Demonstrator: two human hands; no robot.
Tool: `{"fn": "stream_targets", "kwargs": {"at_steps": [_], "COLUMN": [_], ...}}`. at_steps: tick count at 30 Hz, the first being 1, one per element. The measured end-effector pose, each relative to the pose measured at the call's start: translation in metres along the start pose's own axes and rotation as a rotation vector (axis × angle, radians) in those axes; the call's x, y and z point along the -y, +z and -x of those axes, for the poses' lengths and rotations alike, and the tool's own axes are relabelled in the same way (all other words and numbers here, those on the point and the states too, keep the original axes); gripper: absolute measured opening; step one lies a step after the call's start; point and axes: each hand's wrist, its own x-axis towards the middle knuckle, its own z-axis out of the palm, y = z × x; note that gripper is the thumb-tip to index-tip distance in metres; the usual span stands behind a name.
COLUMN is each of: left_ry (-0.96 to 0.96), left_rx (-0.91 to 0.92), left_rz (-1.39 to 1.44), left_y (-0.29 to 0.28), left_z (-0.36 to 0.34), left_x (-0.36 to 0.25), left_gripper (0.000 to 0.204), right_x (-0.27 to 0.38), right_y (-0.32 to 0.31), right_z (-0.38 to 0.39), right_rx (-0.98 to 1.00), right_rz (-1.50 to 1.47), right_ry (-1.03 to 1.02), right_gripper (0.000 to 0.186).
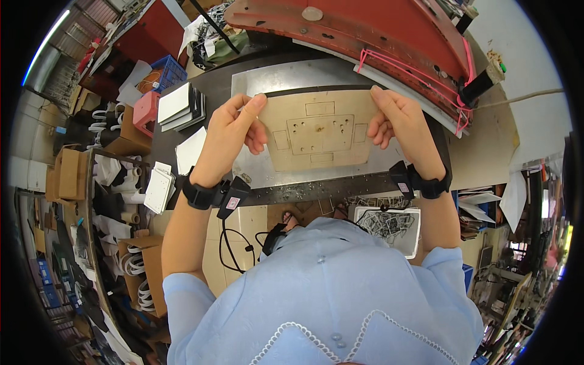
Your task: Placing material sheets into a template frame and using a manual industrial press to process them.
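A flat tan board (255, 159) would be a poor name for the metal plate, so I name the tan die board (328, 161) itself: it has outlined rectangles and several small holes. My left hand (238, 125) pinches its far left corner between thumb and fingers. At the far right corner my right hand (396, 118) grips it the same way. The board is held above a grey metal plate (255, 176) on the dark worktable. Its underside is hidden.
A red press machine (365, 27) with pink cord spans the far side. Stacked white and black sheets (176, 106) and white cut pieces (159, 185) lie left. A white bin of scraps (392, 228) stands below the table's near edge.
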Motion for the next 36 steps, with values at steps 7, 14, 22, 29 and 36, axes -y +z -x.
{"fn": "stream_targets", "kwargs": {"at_steps": [7,14,22,29,36], "left_ry": [0.014,0.051,0.285,0.545,0.434], "left_rx": [-0.020,-0.034,-0.064,0.076,0.096], "left_rz": [-0.024,-0.031,-0.098,-0.675,-0.354], "left_y": [-0.003,-0.005,0.011,0.027,0.033], "left_z": [-0.013,-0.017,-0.014,0.084,0.105], "left_x": [0.009,0.015,0.040,0.052,0.022], "left_gripper": [0.036,0.036,0.026,0.030,0.030], "right_x": [-0.009,-0.018,-0.032,-0.060,-0.028], "right_y": [0.002,0.002,0.007,-0.007,-0.011], "right_z": [-0.018,-0.027,-0.030,0.076,0.115], "right_rx": [-0.021,0.007,-0.047,-0.084,-0.099], "right_rz": [0.003,-0.021,-0.208,-0.193,-0.107], "right_ry": [-0.021,-0.064,-0.234,-0.044,-0.004], "right_gripper": [0.049,0.048,0.041,0.034,0.041]}}
